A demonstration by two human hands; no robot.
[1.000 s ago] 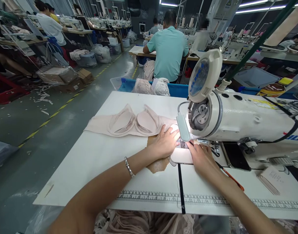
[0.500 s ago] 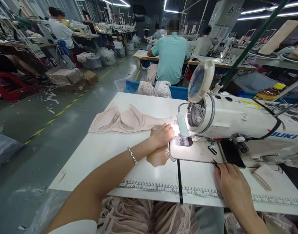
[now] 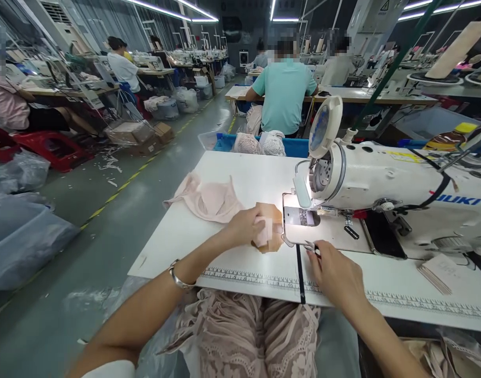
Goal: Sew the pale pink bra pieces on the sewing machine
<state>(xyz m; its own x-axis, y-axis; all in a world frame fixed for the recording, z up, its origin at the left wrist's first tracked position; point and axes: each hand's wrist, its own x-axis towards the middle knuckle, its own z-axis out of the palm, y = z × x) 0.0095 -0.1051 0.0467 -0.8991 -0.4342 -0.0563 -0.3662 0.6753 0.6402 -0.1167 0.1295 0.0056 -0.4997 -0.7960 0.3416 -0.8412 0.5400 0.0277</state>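
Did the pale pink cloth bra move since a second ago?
Yes. The pale pink cloth bra has moved left, away from the rounded white sewing machine.

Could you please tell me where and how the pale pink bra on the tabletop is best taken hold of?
I'd pinch the pale pink bra by what seems its flat band end at the left hand, coming from the near side: that end looks thin, while the moulded cups lie farther off and look bulky. The right hand holds a small metal tool.
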